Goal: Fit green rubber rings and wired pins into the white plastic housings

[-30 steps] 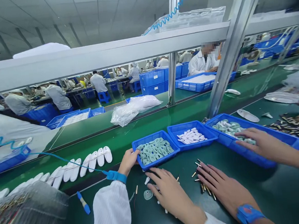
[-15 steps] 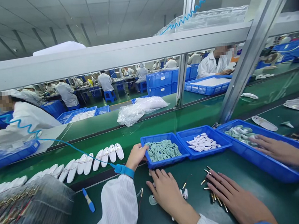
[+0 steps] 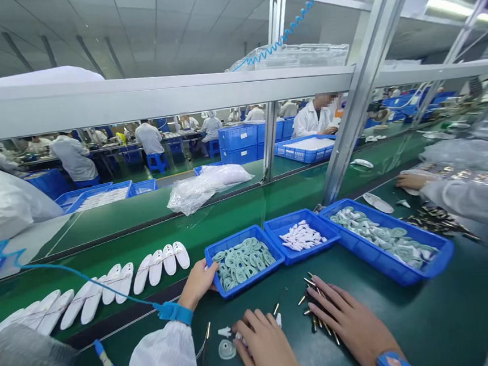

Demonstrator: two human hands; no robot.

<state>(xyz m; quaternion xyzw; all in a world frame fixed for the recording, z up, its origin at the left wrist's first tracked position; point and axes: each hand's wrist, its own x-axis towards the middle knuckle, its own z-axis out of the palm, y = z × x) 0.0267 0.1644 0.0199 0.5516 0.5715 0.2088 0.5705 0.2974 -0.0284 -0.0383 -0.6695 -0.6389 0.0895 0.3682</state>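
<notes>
My left hand (image 3: pixel 197 283), in a white sleeve with a blue wrist strap (image 3: pixel 174 312), grips the near-left corner of a small blue tray (image 3: pixel 252 281) holding teal rings (image 3: pixel 242 260). My right hand (image 3: pixel 262 346) lies palm down on the green table, fingers stretched over small white parts (image 3: pixel 225 331) beside a clear disc (image 3: pixel 226 349). Just to its right a co-worker's hand (image 3: pixel 350 322) with a blue wristband rests on several brass pins (image 3: pixel 310 302).
A second blue tray (image 3: pixel 273 229) of white pieces and a larger blue tray (image 3: pixel 442 254) of teal parts sit to the right. White oval shells (image 3: pixel 149 268) lie in a row on the conveyor. Another worker's sleeve (image 3: pixel 463 198) reaches in at right. A metal post (image 3: pixel 349 117) stands behind the trays.
A bare arm that reached into the large tray has pulled out of it. My right hand has slid closer to me. My left hand stays on the tray corner.
</notes>
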